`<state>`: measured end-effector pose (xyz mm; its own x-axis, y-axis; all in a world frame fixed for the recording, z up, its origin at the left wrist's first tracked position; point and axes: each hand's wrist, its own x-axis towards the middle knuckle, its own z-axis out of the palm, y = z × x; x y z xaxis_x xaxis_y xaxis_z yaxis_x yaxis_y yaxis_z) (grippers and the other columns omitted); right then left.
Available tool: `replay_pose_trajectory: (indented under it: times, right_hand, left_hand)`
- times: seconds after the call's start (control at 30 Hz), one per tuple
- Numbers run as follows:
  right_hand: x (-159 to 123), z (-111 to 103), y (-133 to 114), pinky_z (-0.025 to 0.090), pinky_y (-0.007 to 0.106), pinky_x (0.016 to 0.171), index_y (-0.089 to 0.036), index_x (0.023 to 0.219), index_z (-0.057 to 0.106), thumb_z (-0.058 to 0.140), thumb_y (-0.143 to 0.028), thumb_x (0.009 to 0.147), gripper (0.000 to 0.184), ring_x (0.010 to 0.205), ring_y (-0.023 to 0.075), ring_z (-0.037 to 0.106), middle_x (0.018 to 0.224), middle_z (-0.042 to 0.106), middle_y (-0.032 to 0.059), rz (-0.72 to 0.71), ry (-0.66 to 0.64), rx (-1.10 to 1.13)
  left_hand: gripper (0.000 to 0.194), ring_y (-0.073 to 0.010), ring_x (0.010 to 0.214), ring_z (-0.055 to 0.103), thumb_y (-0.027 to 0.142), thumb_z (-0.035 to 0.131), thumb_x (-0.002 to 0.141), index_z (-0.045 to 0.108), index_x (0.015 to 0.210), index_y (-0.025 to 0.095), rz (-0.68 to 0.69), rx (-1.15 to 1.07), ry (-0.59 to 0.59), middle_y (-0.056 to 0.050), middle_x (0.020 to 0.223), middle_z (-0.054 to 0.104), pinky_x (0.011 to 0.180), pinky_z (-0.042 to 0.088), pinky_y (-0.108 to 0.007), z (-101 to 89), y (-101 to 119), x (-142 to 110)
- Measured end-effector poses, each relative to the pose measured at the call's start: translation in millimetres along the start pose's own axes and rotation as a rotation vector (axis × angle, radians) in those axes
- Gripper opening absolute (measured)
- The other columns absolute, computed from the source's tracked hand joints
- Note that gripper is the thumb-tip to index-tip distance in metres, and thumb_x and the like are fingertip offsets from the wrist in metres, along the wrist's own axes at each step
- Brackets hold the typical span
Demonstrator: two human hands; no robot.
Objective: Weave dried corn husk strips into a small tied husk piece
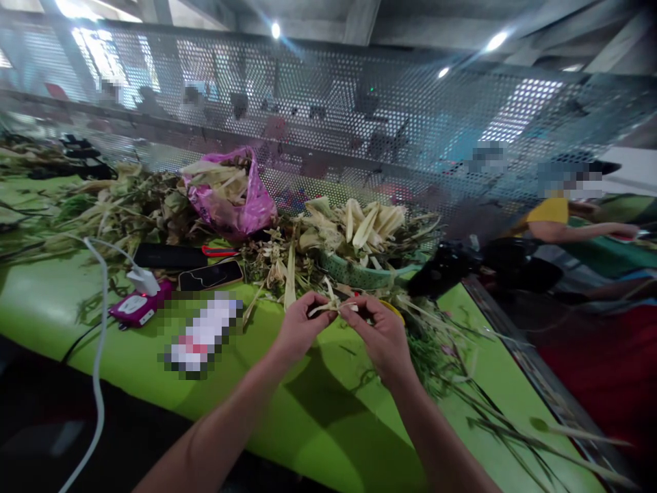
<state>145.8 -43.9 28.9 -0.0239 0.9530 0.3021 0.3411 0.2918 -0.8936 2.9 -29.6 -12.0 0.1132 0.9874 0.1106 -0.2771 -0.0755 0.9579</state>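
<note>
Strips of pale dried husk (332, 300) are held between my two hands above the green table. My left hand (306, 320) pinches the strips from the left, with thumb and fingertips together. From the right, my right hand (378, 330) pinches the same strips, its fingertips close to the left ones. Just beyond the hands stands a green basket (349, 272) heaped with dried corn husks (372, 226). A long husk piece (290, 277) lies left of the basket. Part of a yellow round thing (393, 310) shows behind my right hand.
Left lie a phone (210, 276), a purple power strip (139, 305) with a white charger (144, 281), and a cable (100, 356). A pink bag (246, 205) of husks stands behind. Stems (493, 411) cover the right edge; a person in yellow sleeves (548, 220) is beyond.
</note>
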Motion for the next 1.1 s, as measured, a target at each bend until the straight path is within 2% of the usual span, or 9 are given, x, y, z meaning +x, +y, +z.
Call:
replay_pose_trajectory:
  times: [0.23,0.43,0.6,0.73,0.87,0.93,1.03,1.1]
  right_hand:
    - [4.2,-7.4,8.1,0.040,0.029,0.069,-0.019,0.082,0.063,0.061,-0.034,0.081,0.015,0.074,0.0177,0.052,0.078,0.060,0.0025,0.022,-0.063,0.004]
    - [4.7,-8.0,1.6,0.041,0.029,0.069,-0.019,0.081,0.062,0.058,-0.033,0.082,0.014,0.074,0.0187,0.054,0.076,0.060,0.0030,-0.055,-0.062,-0.079]
    - [2.4,-6.2,-2.3,0.043,0.029,0.071,-0.020,0.079,0.062,0.058,-0.028,0.083,0.010,0.075,0.0184,0.056,0.077,0.062,0.0030,-0.181,-0.055,-0.171]
    - [2.4,-4.6,0.9,0.043,0.029,0.070,-0.020,0.079,0.063,0.059,-0.027,0.083,0.010,0.072,0.0176,0.055,0.076,0.062,0.0026,-0.206,-0.087,-0.202]
    - [4.7,-1.6,7.9,0.044,0.029,0.066,-0.020,0.079,0.062,0.065,-0.031,0.078,0.012,0.069,0.0171,0.054,0.073,0.060,0.0022,-0.117,-0.037,-0.114]
    - [6.1,-1.2,10.6,0.045,0.028,0.064,-0.020,0.086,0.061,0.071,-0.033,0.072,0.021,0.067,0.0164,0.053,0.075,0.060,0.0019,-0.041,0.005,-0.019]
    - [7.2,-2.5,12.1,0.047,0.029,0.070,-0.021,0.101,0.061,0.072,-0.034,0.071,0.035,0.076,0.0174,0.056,0.088,0.062,0.0038,0.064,-0.084,0.166]
    - [7.2,-3.2,12.4,0.046,0.030,0.076,-0.021,0.099,0.064,0.070,-0.034,0.074,0.029,0.081,0.0181,0.057,0.092,0.064,0.0041,0.120,-0.166,0.278]
  left_hand:
    - [0.030,-0.0121,0.072,0.050,0.034,0.074,0.065,0.058,0.083,0.016,-0.042,-0.042,-0.082,0.000,0.076,0.057,0.070,0.039,-0.025,2.0,6.5,-1.3]
    - [0.030,-0.0141,0.082,0.050,0.035,0.070,0.070,0.057,0.089,0.017,0.027,0.003,-0.175,-0.002,0.085,0.055,0.075,0.038,-0.025,-0.1,11.6,-4.3]
    - [0.025,-0.0123,0.073,0.046,0.038,0.060,0.080,0.054,0.091,0.016,0.027,0.079,-0.189,-0.001,0.080,0.053,0.068,0.037,-0.024,-0.6,11.9,-5.4]
    - [0.019,-0.0111,0.069,0.044,0.034,0.057,0.081,0.053,0.084,0.015,0.035,0.132,-0.164,0.001,0.074,0.049,0.065,0.035,-0.024,0.3,9.9,-4.6]
    - [0.015,-0.0108,0.069,0.042,0.030,0.054,0.081,0.053,0.079,0.016,0.080,0.208,-0.126,0.001,0.073,0.048,0.063,0.034,-0.023,-0.4,6.3,-5.0]
    - [0.013,-0.0107,0.068,0.041,0.028,0.053,0.080,0.052,0.078,0.016,0.088,0.213,-0.107,0.002,0.072,0.047,0.063,0.033,-0.023,-0.7,5.4,-5.6]
    - [0.012,-0.0103,0.066,0.040,0.027,0.053,0.079,0.053,0.078,0.015,0.055,0.158,-0.130,0.002,0.070,0.047,0.062,0.032,-0.023,-0.2,6.5,-6.2]
    - [0.013,-0.0102,0.065,0.040,0.028,0.054,0.078,0.053,0.078,0.015,0.022,0.117,-0.149,0.002,0.069,0.046,0.062,0.032,-0.023,0.7,8.1,-6.3]
